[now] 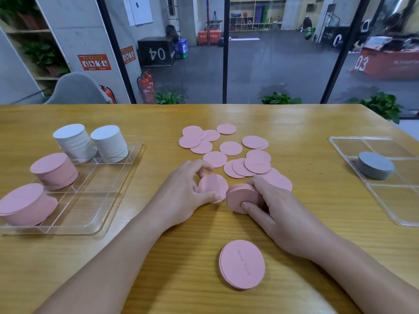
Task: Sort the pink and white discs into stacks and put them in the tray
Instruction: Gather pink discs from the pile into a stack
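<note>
Several loose pink discs (pixel 230 148) lie scattered mid-table. My left hand (pixel 183 191) pinches a single pink disc (pixel 212 185) between thumb and fingers. Right beside it, my right hand (pixel 272 207) grips a small tilted stack of pink discs (pixel 235 198) on edge. A thin pink stack (pixel 242 264) lies flat near the front edge. The clear tray (pixel 99 200) at the left holds two white stacks (pixel 74 141) (pixel 110 142) at the back and two pink stacks (pixel 54 169) (pixel 25 206) nearer me.
A second clear tray (pixel 353 152) at the right holds a grey disc stack (pixel 375 165). The wooden table (pixel 317 223) ends at a glass wall behind. Several tray compartments at the left stand bare.
</note>
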Motion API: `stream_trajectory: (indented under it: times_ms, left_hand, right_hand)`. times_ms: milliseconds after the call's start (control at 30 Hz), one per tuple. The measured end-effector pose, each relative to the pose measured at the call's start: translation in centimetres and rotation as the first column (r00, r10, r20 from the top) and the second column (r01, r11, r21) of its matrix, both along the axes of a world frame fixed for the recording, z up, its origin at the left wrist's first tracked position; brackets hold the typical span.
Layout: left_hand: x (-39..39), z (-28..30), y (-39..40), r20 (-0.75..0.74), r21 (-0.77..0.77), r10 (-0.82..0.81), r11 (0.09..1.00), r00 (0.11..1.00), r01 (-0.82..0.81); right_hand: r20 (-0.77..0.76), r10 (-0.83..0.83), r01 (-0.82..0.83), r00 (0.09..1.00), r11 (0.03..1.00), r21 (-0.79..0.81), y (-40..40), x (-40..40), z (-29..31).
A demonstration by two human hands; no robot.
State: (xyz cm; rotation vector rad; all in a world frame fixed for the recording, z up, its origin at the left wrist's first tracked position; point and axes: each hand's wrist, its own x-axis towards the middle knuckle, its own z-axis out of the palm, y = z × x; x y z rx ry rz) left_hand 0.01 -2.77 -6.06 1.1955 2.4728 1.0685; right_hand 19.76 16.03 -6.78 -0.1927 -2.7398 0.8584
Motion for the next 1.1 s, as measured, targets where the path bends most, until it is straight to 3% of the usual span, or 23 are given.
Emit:
stream_trajectory:
  times_ms: [233,333,433,600,967,1033,1100]
  left_hand:
    - [0.3,0.6,0.2,0.282,0.304,0.020,0.946,0.959,-0.109]
    - [0.2,0.6,0.2,0.371,0.360,-0.013,0.924,0.929,-0.130]
    - [0.1,0.4,0.0,0.297,0.283,0.025,0.952,0.955,-0.112]
    - [0.4,0.8,0.1,0.328,0.286,0.000,0.953,0.945,-0.099]
    - [2.4,0.8,0.8,0.394,0.436,-0.308,0.892,0.866,0.119]
    - [2.6,0.5,1.3,0.357,0.451,-0.289,0.886,0.888,0.107]
    - [1.6,-0.3,1.7,0.207,0.411,-0.178,0.908,0.962,0.079]
  right_hand:
    - [0.000,0.007,-0.007,1.000,1.000,-0.013,0.1,0.0,0.0]
    - [-0.007,0.007,-0.007,1.000,1.000,-0.014,0.2,0.0,0.1]
    - [-0.008,0.012,-0.012,1.000,1.000,-0.017,0.2,0.1,0.1]
    - [-0.007,0.013,-0.013,1.000,1.000,-0.019,0.2,0.0,0.0]
    - [-0.014,0.017,-0.017,1.000,0.999,0.033,-0.1,0.1,0.1]
    - [-0.013,0.029,-0.029,0.999,0.999,0.036,0.0,0.1,-0.1]
    - [-0.006,0.016,-0.016,1.000,0.999,0.032,0.1,0.0,-0.2]
